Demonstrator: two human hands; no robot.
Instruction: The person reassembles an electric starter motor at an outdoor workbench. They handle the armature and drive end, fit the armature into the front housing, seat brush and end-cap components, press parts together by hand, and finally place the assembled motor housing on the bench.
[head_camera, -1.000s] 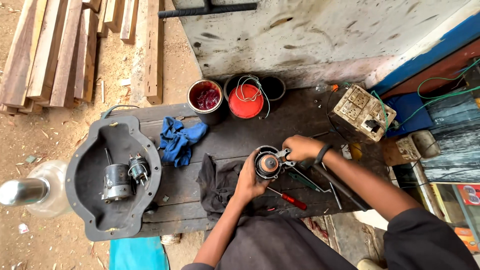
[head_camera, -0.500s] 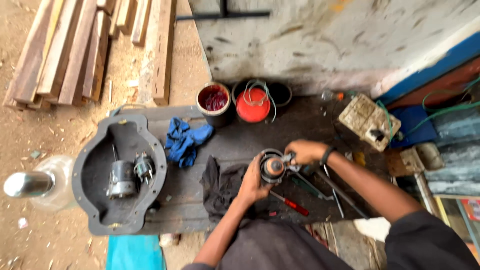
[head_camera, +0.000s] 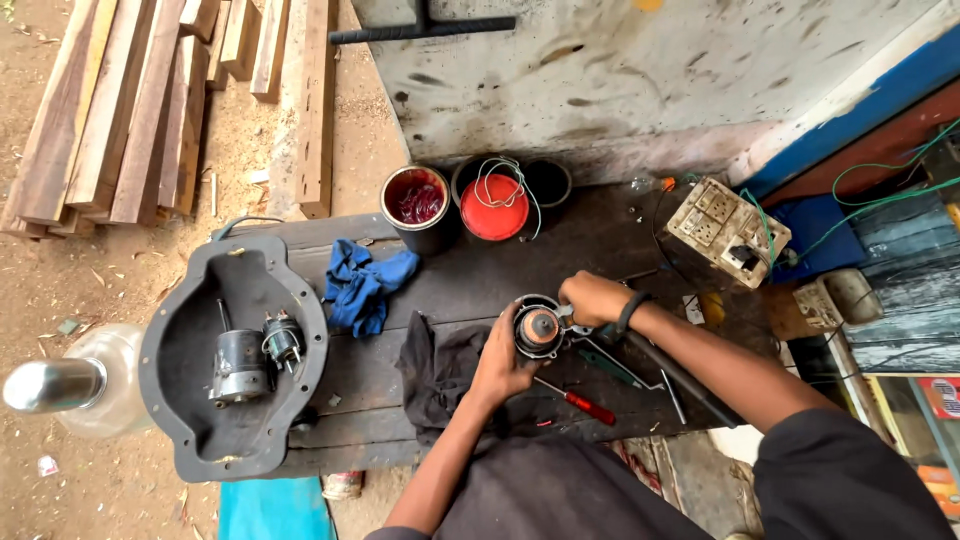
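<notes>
Several rough wooden planks (head_camera: 120, 110) lie stacked on the sandy ground at the upper left of the frame, and below them, at the left edge, a shiny metal cylinder (head_camera: 50, 385) rests against a clear plastic jar (head_camera: 105, 380). Just right of that, a dark grey cast housing shaped like a shallow pan (head_camera: 175, 400) sits on the left end of the dark wooden bench (head_camera: 600, 250), with a small grey electric motor (head_camera: 240, 365) lying inside it. Next comes a crumpled blue rag (head_camera: 365, 285), and above it an open tin of red liquid (head_camera: 415, 205) beside a red round lid (head_camera: 494, 208) draped with thin green wire. A black cloth (head_camera: 440, 375) lies spread at the lower middle of the bench. Your left hand (head_camera: 500, 365) cups the round metal motor part with a copper-coloured centre (head_camera: 540, 328) from below and left, fingers closed around its body. Your right hand (head_camera: 595, 297) grips the same part from its upper right, so both hands are clamped on it just above the bench. Below it lies a red-handled screwdriver (head_camera: 585, 405), and at the upper right sits a grimy cream switch and socket board (head_camera: 725, 230).
</notes>
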